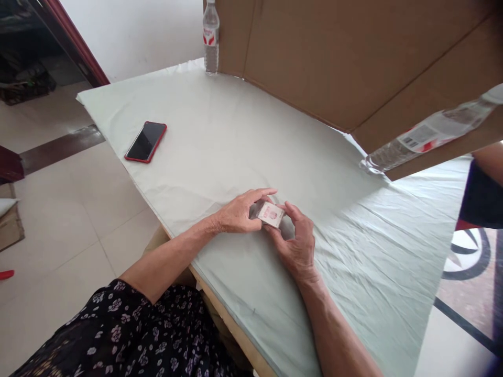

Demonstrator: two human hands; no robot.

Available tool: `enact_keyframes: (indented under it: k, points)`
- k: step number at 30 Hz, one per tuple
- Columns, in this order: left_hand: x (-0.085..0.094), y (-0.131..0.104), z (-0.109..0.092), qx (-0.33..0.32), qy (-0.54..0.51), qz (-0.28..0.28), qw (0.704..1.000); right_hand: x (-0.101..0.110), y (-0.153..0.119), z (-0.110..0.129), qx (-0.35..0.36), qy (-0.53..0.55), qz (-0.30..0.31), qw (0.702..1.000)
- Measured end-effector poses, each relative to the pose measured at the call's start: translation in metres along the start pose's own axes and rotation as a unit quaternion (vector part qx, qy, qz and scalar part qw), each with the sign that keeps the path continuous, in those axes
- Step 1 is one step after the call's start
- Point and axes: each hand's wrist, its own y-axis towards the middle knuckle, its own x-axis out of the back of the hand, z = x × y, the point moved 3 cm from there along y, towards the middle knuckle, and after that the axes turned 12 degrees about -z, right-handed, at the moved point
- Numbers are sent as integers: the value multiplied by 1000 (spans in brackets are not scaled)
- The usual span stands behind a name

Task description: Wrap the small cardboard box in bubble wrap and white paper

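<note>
Between my two hands, just above the cloth near the table's front edge, is a small white box (271, 214) with pinkish-red print and an emblem on its face. It looks like a pack of playing cards, though the lettering is too small to read. My left hand (241, 212) grips its left end between thumb and fingers, the index finger stretched over the far side. At the right end, my right hand (296, 242) pinches it with thumb and fingertips. The underside of the box is hidden.
A phone (146, 141) in a red case lies left on the pale green tablecloth (204, 136). A cardboard panel (298, 57) stands across the back, with a water bottle (211, 39) and a tilted bottle (428, 133) against it. Another person's arm (489, 159) shows far right.
</note>
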Motion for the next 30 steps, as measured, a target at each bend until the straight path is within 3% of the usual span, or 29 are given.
enact_keyframes:
  k: [7,15,22,30]
  points:
    - [1,2,5,21,67,23,997,-5,1,-11,-49,35,67,996]
    - [9,-2,5,62,5,26,998,3,3,-7,-50,71,21,996]
    - [6,-1,2,79,6,43,996,-2,2,-9,-52,47,68,995]
    - [-1,-2,4,75,-1,41,996,1,2,-6,-19,27,48,998]
